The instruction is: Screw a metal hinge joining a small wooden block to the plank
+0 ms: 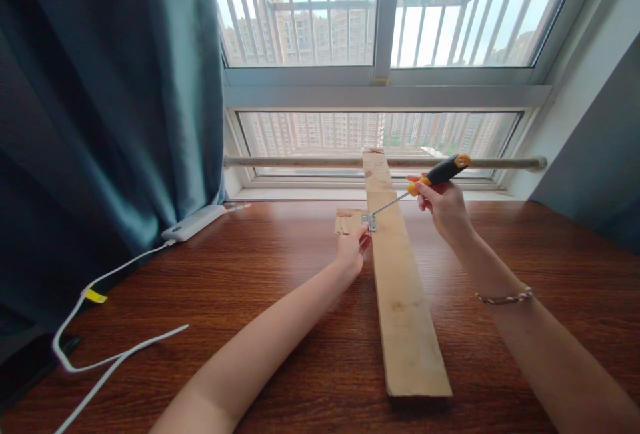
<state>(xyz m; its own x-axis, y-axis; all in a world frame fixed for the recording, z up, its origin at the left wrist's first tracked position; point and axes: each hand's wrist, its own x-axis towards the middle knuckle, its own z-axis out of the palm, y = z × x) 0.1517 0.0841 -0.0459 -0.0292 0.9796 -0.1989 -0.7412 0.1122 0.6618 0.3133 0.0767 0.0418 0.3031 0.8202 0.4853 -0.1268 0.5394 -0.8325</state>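
A long pale wooden plank (400, 287) lies lengthwise on the dark wooden table (250, 267), running away from me toward the window. A small wood block (347, 221) sits against its left edge, joined by a small metal bracket (371, 222). My left hand (353, 251) pinches the bracket and block at that joint. My right hand (443, 207) grips a screwdriver (437, 173) with a black and yellow handle; its thin shaft slants down left, tip at the bracket.
A white power bank (194, 222) lies at the back left with a white cable (105, 327) trailing toward me. A dark teal curtain (100, 107) hangs at the left. A window with a horizontal rail (300, 162) stands behind the table.
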